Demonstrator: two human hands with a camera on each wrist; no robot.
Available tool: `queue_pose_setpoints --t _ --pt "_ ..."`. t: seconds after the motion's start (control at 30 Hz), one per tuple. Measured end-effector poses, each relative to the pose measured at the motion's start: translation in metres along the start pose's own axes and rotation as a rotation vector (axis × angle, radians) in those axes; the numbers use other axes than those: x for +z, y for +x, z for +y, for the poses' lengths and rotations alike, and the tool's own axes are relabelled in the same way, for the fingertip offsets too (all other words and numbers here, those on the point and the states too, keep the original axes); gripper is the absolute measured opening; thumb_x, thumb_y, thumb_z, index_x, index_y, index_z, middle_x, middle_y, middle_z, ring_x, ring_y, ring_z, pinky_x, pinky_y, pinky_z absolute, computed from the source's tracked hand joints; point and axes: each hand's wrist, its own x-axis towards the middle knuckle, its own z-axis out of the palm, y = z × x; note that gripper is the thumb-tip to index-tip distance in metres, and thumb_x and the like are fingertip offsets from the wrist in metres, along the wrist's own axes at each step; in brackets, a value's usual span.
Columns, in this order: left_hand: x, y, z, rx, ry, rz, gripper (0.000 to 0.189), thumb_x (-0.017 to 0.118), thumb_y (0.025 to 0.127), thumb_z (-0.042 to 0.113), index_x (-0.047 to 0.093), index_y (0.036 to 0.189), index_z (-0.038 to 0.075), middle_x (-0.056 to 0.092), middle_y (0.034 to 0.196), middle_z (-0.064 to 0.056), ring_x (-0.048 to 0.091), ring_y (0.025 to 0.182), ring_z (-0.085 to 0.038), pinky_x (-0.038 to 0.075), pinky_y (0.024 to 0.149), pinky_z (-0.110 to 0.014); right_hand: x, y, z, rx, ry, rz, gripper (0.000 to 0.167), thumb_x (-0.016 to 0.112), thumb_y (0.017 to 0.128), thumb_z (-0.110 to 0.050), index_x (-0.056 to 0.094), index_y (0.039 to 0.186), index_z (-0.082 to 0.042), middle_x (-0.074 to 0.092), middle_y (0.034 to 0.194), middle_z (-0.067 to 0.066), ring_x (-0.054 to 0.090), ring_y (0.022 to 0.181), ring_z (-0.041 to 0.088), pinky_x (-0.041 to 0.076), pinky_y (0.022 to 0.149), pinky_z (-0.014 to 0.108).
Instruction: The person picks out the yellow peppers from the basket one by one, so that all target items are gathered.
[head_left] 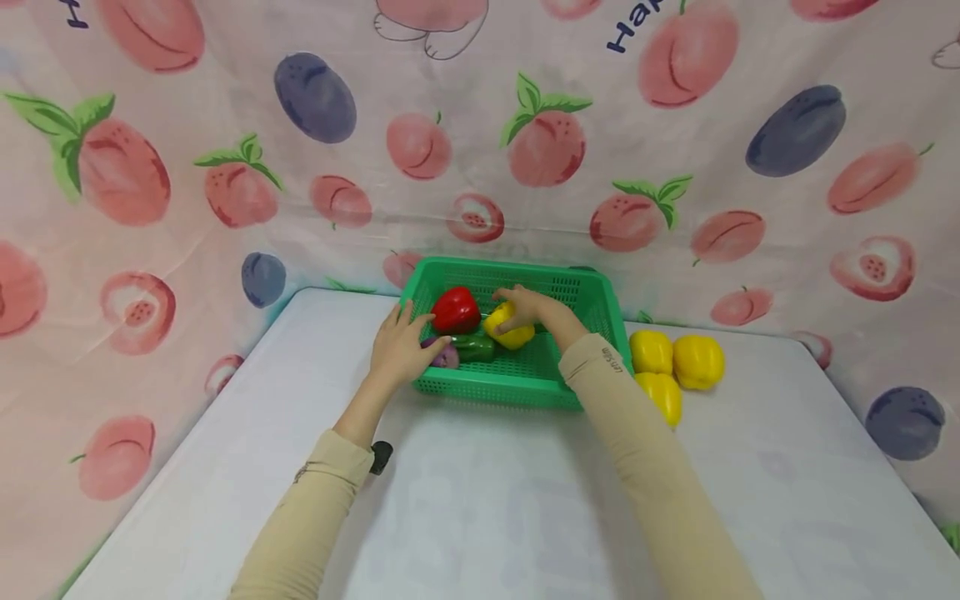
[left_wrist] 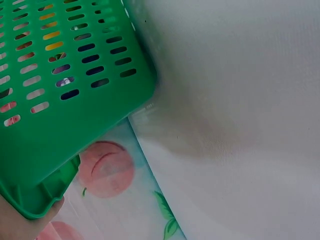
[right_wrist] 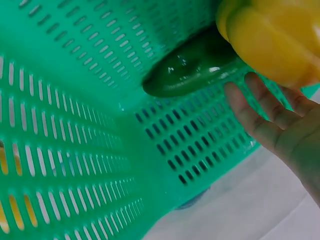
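Note:
A green slatted basket stands on the white table. My left hand grips its left rim, thumb over the inside; in the left wrist view a bit of that hand shows at the rim's corner. My right hand reaches into the basket at a yellow bell pepper. In the right wrist view its fingers are spread and nearly straight beside the pepper. A red bell pepper, a dark green cucumber-like vegetable and a purple vegetable lie in the basket's left half.
Three yellow bell peppers sit together on the table just right of the basket. Behind and to the sides hangs a fruit-print cloth. The white table stretches in front of the basket, under both forearms.

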Motion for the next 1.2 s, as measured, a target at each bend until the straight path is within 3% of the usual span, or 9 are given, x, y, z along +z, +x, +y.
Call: queue_pose_setpoints --t 0.17,0.5,0.7,1.2 --pt "-0.001 0.000 0.001 -0.005 -0.005 -0.005 0.062 0.048 0.093 0.051 0.047 0.139 0.009 0.021 0.154 -0.023 0.014 0.144 -0.041 0.015 0.118 -0.051 0.006 0.004 -0.001 0.030 -0.015 -0.039 0.072 0.065 0.087 -0.034 0.029 0.147 -0.016 0.029 0.142 0.019 0.042 0.120 0.036 0.039 0.103 0.052" --pt "-0.002 0.004 -0.001 -0.005 0.007 0.005 0.061 0.048 0.093 0.051 0.047 0.139 0.010 0.022 0.154 -0.023 0.013 0.144 -0.041 0.015 0.118 -0.051 0.004 0.009 -0.003 0.005 -0.049 -0.021 0.065 0.065 0.087 -0.030 0.037 0.142 -0.010 0.036 0.137 0.020 0.045 0.116 0.034 0.042 0.101 0.049" --pt "0.000 0.003 -0.002 -0.006 0.009 -0.007 0.062 0.048 0.093 0.051 0.046 0.139 0.009 0.020 0.154 -0.023 0.013 0.144 -0.041 0.015 0.118 -0.051 0.003 0.004 -0.002 0.018 -0.052 -0.041 0.062 0.064 0.088 -0.031 0.039 0.141 -0.011 0.039 0.136 0.017 0.044 0.116 0.032 0.042 0.101 0.049" --pt "0.001 0.001 0.000 -0.004 0.008 0.005 0.061 0.048 0.093 0.050 0.047 0.138 0.009 0.021 0.154 -0.023 0.013 0.144 -0.040 0.015 0.118 -0.051 -0.014 -0.017 -0.007 -0.001 -0.090 0.004 0.059 0.066 0.086 -0.032 0.040 0.133 -0.007 0.042 0.130 0.019 0.046 0.111 0.032 0.045 0.097 0.046"
